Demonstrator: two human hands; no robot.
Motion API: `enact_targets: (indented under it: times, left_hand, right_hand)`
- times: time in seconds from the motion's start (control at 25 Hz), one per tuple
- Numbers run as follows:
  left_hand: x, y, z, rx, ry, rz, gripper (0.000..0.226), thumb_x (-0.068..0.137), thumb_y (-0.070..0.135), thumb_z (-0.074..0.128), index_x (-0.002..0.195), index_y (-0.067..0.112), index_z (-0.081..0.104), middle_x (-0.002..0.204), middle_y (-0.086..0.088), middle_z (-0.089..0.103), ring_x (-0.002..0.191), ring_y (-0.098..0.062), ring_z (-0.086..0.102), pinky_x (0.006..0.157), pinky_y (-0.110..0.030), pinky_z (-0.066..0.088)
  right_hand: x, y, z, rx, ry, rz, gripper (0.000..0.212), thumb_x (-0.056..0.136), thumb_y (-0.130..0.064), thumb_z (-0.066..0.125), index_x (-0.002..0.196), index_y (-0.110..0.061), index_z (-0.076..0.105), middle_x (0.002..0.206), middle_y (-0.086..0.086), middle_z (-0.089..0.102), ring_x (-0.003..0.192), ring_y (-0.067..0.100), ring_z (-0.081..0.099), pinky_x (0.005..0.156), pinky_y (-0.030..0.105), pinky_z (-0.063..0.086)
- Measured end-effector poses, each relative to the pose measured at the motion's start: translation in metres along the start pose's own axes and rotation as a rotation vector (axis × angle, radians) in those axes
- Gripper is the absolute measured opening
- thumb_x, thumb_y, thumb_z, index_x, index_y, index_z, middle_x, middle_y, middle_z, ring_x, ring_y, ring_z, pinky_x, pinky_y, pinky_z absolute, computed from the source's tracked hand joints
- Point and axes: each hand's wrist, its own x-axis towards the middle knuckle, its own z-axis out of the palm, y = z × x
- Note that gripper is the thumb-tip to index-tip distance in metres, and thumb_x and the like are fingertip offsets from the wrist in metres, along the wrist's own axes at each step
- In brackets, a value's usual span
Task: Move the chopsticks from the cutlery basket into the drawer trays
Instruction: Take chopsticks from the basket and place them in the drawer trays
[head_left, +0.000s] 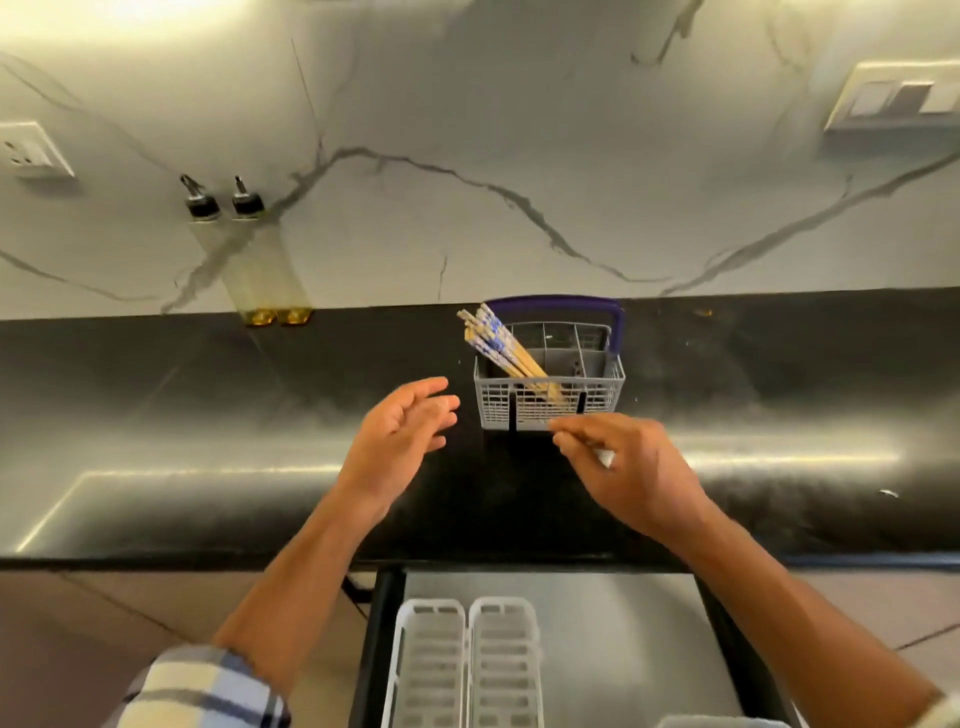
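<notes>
The chopsticks (496, 345) stand as one bundle in the left compartment of the basket (550, 402), and they lean to the left over its rim. I think they lean because the compartment is wide and they are long. Their patterned blue and white ends point up, so they are easy to take from above. They overlap too much for an exact count; I see perhaps eight or more.

The basket stands on the dark table (208, 415), near the wall, with its purple handle (556, 301) up. There is one basket with several compartments, and only one holds chopsticks.

The left hand (402, 434) is released, with fingers spread, just beside the basket at the level of the bundle. I judge it is ready to take the chopsticks. The right hand (623, 467) is half clenched before the basket front and pinches something thin and pale; I cannot tell what it is.

Below the table edge the drawer (597, 623) is open, directly under the hands. Two white trays (465, 670) lie in it side by side, both empty as far as I see. At the wall stand two bottles (260, 270).
</notes>
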Motion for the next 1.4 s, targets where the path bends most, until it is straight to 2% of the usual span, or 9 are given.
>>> enact_targets:
  times: [0.08, 0.2, 0.36, 0.48, 0.68, 0.92, 1.08, 1.24, 1.4]
  left_hand:
    - [0.024, 0.008, -0.011, 0.013, 0.029, 0.009, 0.028, 0.097, 0.018, 0.056, 0.125, 0.021, 0.059, 0.111, 0.000, 0.071, 0.109, -0.020, 0.068, 0.091, -0.040, 0.056]
    - [0.042, 0.016, -0.031, 0.059, 0.035, 0.036, 0.030, 0.096, 0.018, 0.057, 0.127, 0.018, 0.057, 0.110, -0.004, 0.069, 0.103, -0.020, 0.068, 0.089, -0.041, 0.055]
    - [0.055, 0.007, -0.055, 0.107, -0.012, 0.088, 0.031, 0.088, 0.034, 0.059, 0.117, 0.024, 0.057, 0.108, -0.001, 0.067, 0.094, -0.015, 0.066, 0.082, -0.034, 0.053]
    - [0.061, 0.000, -0.056, 0.192, -0.036, 0.151, 0.043, 0.089, 0.042, 0.054, 0.127, 0.021, 0.054, 0.118, -0.001, 0.066, 0.104, -0.015, 0.066, 0.085, -0.029, 0.056]
    - [0.076, -0.009, -0.042, 0.154, -0.060, 0.124, 0.053, 0.091, 0.042, 0.056, 0.138, 0.017, 0.048, 0.121, 0.002, 0.064, 0.104, -0.010, 0.066, 0.086, -0.028, 0.057]
    - [0.111, -0.018, -0.012, 0.163, 0.043, 0.028, 0.065, 0.079, 0.049, 0.060, 0.136, 0.019, 0.051, 0.123, 0.002, 0.064, 0.109, -0.012, 0.064, 0.098, -0.039, 0.053]
    - [0.118, -0.039, 0.017, 0.252, 0.057, -0.049, 0.058, 0.082, 0.047, 0.061, 0.131, 0.017, 0.055, 0.116, 0.000, 0.066, 0.104, -0.016, 0.065, 0.094, -0.042, 0.055]
    - [0.122, -0.056, 0.035, 0.190, -0.026, -0.102, 0.066, 0.081, 0.049, 0.067, 0.134, 0.013, 0.052, 0.116, -0.001, 0.067, 0.105, -0.016, 0.065, 0.095, -0.041, 0.054]
    - [0.135, -0.059, 0.045, 0.110, 0.005, -0.132, 0.072, 0.076, 0.049, 0.069, 0.135, 0.012, 0.053, 0.119, -0.003, 0.068, 0.107, -0.018, 0.066, 0.097, -0.042, 0.053]
  right_hand:
    - [0.029, -0.004, -0.001, -0.027, 0.041, 0.064, 0.023, 0.094, -0.026, 0.062, 0.115, -0.024, 0.073, 0.102, 0.000, 0.076, 0.080, 0.006, 0.068, 0.073, 0.007, 0.053]
    - [0.055, -0.010, 0.002, -0.120, 0.043, 0.106, 0.024, 0.095, -0.026, 0.059, 0.114, -0.024, 0.072, 0.084, 0.005, 0.075, 0.069, 0.016, 0.067, 0.070, 0.032, 0.058]
    - [0.059, -0.006, 0.023, -0.115, 0.071, 0.085, 0.027, 0.092, -0.024, 0.057, 0.114, -0.019, 0.073, 0.093, -0.005, 0.072, 0.082, 0.008, 0.067, 0.081, 0.020, 0.053]
    - [0.057, -0.003, 0.022, -0.118, 0.058, 0.076, 0.030, 0.093, -0.028, 0.055, 0.116, -0.017, 0.071, 0.097, -0.009, 0.067, 0.083, 0.005, 0.064, 0.079, 0.012, 0.051]
    - [0.063, 0.004, 0.023, -0.100, 0.076, 0.120, 0.028, 0.092, -0.025, 0.057, 0.114, -0.018, 0.072, 0.096, -0.010, 0.068, 0.080, 0.003, 0.063, 0.073, 0.004, 0.046]
    - [0.094, 0.029, 0.027, -0.039, 0.133, 0.216, 0.032, 0.090, -0.028, 0.060, 0.118, -0.017, 0.070, 0.104, -0.001, 0.074, 0.091, 0.009, 0.068, 0.088, 0.024, 0.056]
    - [0.116, 0.046, 0.038, -0.053, 0.008, 0.257, 0.039, 0.091, -0.028, 0.062, 0.128, -0.015, 0.064, 0.116, 0.000, 0.070, 0.101, 0.011, 0.066, 0.093, 0.027, 0.052]
    - [0.134, 0.055, 0.046, -0.059, -0.074, 0.264, 0.047, 0.093, -0.028, 0.060, 0.138, -0.016, 0.053, 0.131, 0.002, 0.062, 0.113, 0.016, 0.061, 0.096, 0.030, 0.050]
    - [0.151, 0.059, 0.052, -0.041, -0.167, 0.259, 0.050, 0.096, -0.025, 0.058, 0.144, -0.016, 0.046, 0.144, 0.004, 0.054, 0.126, 0.020, 0.055, 0.100, 0.030, 0.045]
